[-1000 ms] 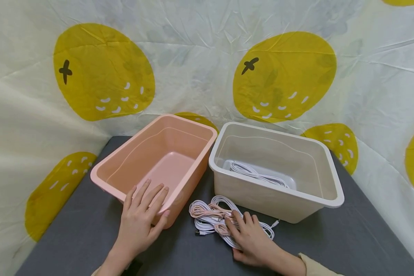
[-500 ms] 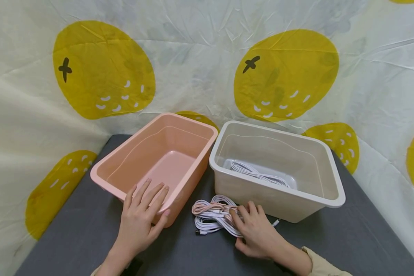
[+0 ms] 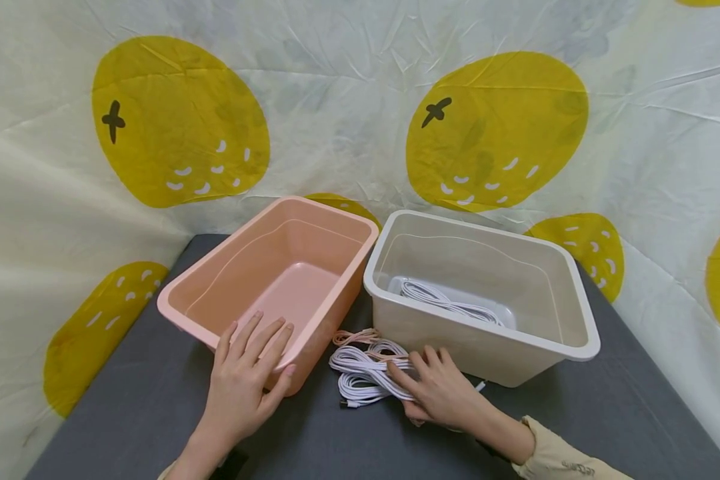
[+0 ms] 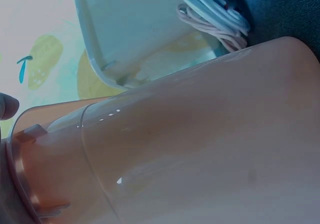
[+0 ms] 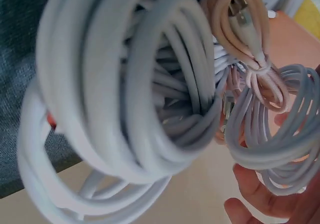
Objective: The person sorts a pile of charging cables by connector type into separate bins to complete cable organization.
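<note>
The left hand (image 3: 243,383) lies over the near rim of the pink tub (image 3: 303,287), with straight fingers, slightly apart, pointing to one o'clock. At its three o'clock, the white cable (image 3: 369,373) is coiled on the dark surface (image 3: 312,440), its long axis from ten to four. The right hand (image 3: 441,393) points to ten, holding this coil's end with bent fingers. The beige tub (image 3: 486,353) stands at the coil's two o'clock.
</note>
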A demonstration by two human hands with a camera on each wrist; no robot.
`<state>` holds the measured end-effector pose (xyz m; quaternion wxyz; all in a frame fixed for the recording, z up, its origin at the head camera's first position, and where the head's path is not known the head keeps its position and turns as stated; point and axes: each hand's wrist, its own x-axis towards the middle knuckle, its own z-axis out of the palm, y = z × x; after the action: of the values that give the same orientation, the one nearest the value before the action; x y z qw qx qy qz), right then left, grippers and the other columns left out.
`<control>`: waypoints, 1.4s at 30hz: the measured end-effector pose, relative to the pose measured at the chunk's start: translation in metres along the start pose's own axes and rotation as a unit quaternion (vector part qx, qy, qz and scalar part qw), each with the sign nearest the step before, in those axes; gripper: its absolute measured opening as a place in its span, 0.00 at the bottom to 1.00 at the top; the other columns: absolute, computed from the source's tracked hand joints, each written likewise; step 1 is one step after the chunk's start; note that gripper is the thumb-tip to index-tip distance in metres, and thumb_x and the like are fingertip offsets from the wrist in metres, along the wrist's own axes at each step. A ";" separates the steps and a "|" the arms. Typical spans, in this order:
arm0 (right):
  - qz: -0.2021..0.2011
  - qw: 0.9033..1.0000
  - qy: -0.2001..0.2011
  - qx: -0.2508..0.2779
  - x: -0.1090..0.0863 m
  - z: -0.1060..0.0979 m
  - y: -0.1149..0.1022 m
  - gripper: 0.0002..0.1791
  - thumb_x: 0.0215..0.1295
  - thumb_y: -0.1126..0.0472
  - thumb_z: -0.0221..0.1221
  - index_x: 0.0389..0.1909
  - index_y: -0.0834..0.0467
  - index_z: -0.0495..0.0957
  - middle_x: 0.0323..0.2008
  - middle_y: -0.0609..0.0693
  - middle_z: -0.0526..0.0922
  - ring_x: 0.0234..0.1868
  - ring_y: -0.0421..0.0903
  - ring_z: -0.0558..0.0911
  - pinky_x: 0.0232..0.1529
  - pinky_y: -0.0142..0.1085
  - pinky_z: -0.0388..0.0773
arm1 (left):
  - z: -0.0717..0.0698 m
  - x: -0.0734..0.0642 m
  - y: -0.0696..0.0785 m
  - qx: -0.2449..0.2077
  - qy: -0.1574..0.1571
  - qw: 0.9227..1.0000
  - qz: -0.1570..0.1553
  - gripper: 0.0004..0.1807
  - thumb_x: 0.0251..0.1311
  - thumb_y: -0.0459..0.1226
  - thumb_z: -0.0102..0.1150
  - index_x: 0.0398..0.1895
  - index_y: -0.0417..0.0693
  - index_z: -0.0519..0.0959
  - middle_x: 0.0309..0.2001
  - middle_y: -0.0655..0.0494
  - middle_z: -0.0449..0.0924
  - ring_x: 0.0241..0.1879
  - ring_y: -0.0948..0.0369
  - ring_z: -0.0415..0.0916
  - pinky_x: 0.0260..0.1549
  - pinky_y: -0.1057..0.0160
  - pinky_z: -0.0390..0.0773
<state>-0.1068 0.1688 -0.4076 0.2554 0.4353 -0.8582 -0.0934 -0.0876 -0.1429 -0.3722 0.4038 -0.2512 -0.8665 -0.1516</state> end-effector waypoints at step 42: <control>-0.036 0.994 0.084 -0.053 0.010 -0.033 0.011 0.36 0.47 0.38 0.57 0.51 0.59 0.73 0.39 0.54 0.75 0.37 0.52 0.73 0.37 0.46 0.71 | 0.001 0.000 0.000 0.008 0.002 1.000 0.002 0.29 0.64 0.54 0.31 0.49 0.46 0.77 0.49 0.49 0.77 0.56 0.47 0.65 0.65 0.53 0.44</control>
<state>-0.1024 0.1699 -0.3718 0.3457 0.4580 -0.8114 -0.1110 -0.0886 -0.1425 -0.3726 0.4073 -0.2495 -0.8665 -0.1448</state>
